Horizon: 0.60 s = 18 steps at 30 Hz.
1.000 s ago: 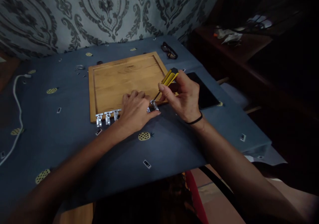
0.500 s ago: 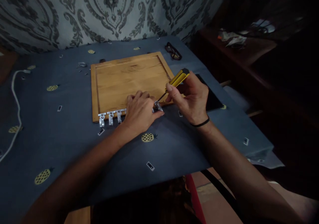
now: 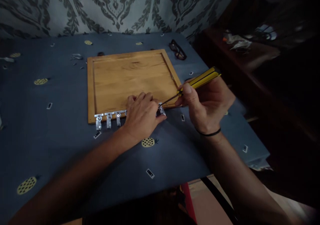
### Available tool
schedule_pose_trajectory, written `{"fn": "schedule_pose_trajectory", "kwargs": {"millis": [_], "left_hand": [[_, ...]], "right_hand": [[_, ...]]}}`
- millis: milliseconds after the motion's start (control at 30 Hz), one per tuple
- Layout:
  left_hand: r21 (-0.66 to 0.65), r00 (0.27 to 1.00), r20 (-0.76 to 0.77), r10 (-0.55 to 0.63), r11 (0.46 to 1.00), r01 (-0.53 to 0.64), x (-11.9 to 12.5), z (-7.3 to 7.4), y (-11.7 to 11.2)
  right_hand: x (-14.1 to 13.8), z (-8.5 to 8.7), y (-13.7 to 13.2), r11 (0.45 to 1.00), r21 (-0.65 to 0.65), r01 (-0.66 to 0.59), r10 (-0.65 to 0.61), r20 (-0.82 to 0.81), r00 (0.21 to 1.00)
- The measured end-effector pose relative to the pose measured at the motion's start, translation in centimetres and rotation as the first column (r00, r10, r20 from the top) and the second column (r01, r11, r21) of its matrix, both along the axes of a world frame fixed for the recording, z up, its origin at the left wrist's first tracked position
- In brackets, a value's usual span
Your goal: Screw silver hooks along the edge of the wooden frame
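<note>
A wooden panel with a raised frame lies flat on the table. Along its near edge sit several silver metal hooks; my left hand covers part of the row. That hand rests on the edge with curled fingers, its thumb and index finger around the rightmost metal hook. My right hand grips a yellow-and-black screwdriver by the handle, which slants up to the right. The screwdriver's tip meets the rightmost hook; whether it sits in a screw cannot be made out.
A blue tablecloth with pineapple prints covers the table. Black-framed glasses lie beyond the panel's far right corner. A loose metal piece and small bits lie left of the panel. Patterned fabric rises behind.
The screwdriver's handle has swung right and tilted lower, with my right hand moving right along with it. My left hand stays at the hook. The view has shifted slightly.
</note>
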<state>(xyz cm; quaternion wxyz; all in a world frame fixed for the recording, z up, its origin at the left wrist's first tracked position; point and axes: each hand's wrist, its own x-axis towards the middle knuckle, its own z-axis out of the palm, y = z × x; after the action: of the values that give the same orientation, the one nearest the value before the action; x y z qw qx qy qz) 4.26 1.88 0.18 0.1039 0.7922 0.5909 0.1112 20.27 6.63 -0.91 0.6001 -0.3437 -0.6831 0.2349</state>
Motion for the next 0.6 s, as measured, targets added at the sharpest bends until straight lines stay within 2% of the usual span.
{"fn": "schedule_pose_trajectory", "kwargs": {"millis": [400, 600], "left_hand": [[0.021, 0.999, 0.038, -0.009, 1.0, 0.008, -0.12, -0.45, -0.09], [0.02, 0.999, 0.033, -0.003, 1.0, 0.002, -0.02, -0.4, -0.13]], "right_hand": [[0.15, 0.62, -0.25, 0.994, 0.053, 0.094, -0.097, 0.047, 0.994], [0.24, 0.48, -0.17, 0.999, 0.03, 0.042, -0.043, 0.045, 0.998]]}}
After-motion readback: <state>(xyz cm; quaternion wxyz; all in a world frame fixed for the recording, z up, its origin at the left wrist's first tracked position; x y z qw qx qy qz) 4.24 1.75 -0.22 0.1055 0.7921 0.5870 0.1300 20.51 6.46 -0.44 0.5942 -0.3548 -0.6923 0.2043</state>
